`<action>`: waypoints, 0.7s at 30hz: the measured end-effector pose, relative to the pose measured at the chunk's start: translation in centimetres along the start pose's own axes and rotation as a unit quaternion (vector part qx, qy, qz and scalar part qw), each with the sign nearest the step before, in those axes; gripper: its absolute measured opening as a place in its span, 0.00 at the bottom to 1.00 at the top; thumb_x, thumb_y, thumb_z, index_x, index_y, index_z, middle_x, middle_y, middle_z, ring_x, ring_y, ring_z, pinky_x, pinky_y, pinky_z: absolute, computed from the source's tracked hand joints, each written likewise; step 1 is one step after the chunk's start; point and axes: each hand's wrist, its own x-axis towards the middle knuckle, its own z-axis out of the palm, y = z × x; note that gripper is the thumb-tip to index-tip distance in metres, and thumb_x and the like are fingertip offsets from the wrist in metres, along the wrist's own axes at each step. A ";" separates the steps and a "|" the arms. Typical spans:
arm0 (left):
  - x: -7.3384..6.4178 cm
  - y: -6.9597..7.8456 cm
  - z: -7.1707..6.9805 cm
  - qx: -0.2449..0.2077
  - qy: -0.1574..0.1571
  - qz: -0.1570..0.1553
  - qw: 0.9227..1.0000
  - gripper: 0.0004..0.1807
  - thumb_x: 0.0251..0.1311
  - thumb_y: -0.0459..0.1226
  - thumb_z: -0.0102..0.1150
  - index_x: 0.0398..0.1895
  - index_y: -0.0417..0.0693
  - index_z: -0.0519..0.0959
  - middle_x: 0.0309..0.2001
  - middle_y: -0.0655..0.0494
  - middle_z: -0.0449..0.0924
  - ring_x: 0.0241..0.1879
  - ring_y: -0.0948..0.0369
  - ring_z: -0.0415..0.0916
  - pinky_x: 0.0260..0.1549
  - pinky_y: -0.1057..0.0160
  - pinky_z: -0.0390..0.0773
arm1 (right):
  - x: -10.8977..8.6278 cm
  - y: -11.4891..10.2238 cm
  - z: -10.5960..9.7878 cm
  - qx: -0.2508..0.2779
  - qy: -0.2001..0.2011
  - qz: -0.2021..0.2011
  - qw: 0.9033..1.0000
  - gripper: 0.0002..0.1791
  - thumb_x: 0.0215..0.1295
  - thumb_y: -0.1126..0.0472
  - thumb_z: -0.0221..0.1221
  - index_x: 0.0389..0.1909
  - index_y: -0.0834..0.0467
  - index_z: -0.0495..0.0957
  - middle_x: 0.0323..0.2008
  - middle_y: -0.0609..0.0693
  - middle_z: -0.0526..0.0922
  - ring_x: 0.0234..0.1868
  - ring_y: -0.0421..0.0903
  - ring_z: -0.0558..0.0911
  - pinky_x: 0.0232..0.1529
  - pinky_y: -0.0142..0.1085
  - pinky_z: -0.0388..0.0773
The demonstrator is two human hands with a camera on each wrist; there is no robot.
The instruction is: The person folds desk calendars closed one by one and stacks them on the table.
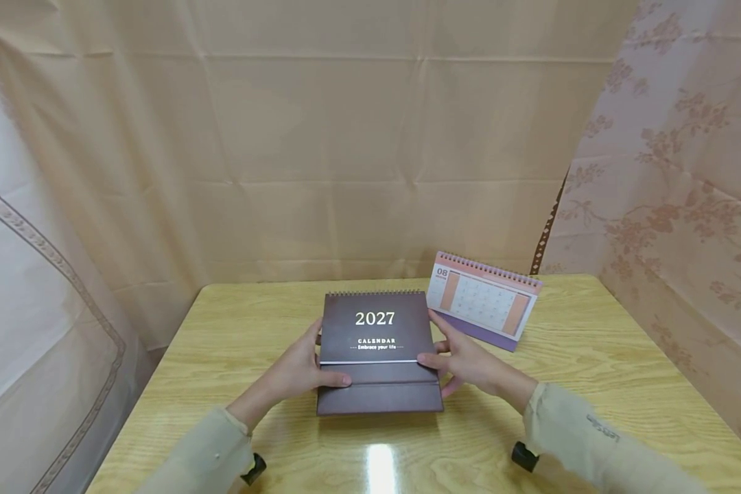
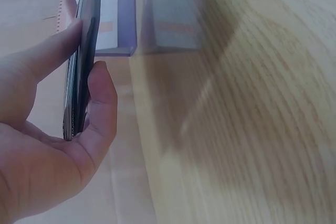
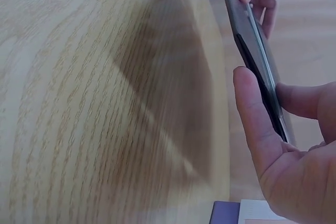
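We see the left hand (image 1: 296,367) and right hand (image 1: 469,363) curled round opposite edges of a flat, rectangular dark-brown calendar (image 1: 378,353), thumbs on its smooth, coil-topped face. They hold it above the glossy, wood-grained surface (image 1: 234,336). Behind, to the right, stands a pink-and-purple wire-bound calendar (image 1: 484,298); creased tan cloth (image 1: 315,137) hangs beyond.

Most fingers of left hand (image 1: 293,370) hidden behind dark calendar (image 1: 375,374). On pink calendar (image 1: 484,298), grid print too small to be read; base toward 8 o'clock partly covered by right hand (image 1: 469,363). Head view: left sleeve (image 1: 200,449) cut off at 7 o'clock, right sleeve (image 1: 617,456) at 4. Pink calendar cropped in wrist views: left at 11, right at 5.
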 end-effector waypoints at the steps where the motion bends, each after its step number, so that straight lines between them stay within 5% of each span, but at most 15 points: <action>1: 0.0 -0.1 0.0 0.008 0.002 0.002 1.000 0.66 0.44 0.35 0.83 0.82 0.50 0.45 0.53 0.39 0.70 0.38 0.53 0.82 0.37 0.58 0.85 | 0.1 0.1 0.1 0.000 0.001 0.001 1.000 0.54 0.71 0.59 0.63 0.82 0.46 0.33 0.55 0.64 0.79 0.35 0.56 0.86 0.28 0.55 0.85; 9: 0.2 -1.0 0.0 0.060 0.014 0.009 0.998 0.65 0.42 0.38 0.85 0.81 0.47 0.49 0.53 0.45 0.74 0.43 0.55 0.79 0.48 0.54 0.81 | 0.9 1.0 0.5 -0.001 -0.008 -0.001 1.000 0.54 0.72 0.62 0.62 0.82 0.49 0.30 0.53 0.64 0.81 0.34 0.56 0.86 0.26 0.53 0.85; 15: 0.4 -1.6 0.2 0.078 0.014 0.040 0.996 0.65 0.39 0.35 0.85 0.79 0.41 0.52 0.64 0.47 0.74 0.62 0.49 0.71 0.67 0.42 0.64 | 1.3 1.7 0.9 -0.014 -0.015 0.000 1.000 0.55 0.72 0.61 0.62 0.82 0.47 0.28 0.52 0.63 0.82 0.33 0.55 0.86 0.24 0.50 0.84; 21: 0.5 -1.9 0.5 0.071 0.016 0.034 0.997 0.63 0.37 0.33 0.86 0.77 0.38 0.55 0.63 0.46 0.76 0.63 0.49 0.71 0.69 0.43 0.62 | 1.5 1.9 1.0 -0.066 -0.013 0.004 0.998 0.55 0.72 0.59 0.63 0.82 0.46 0.29 0.47 0.58 0.84 0.30 0.50 0.83 0.20 0.44 0.82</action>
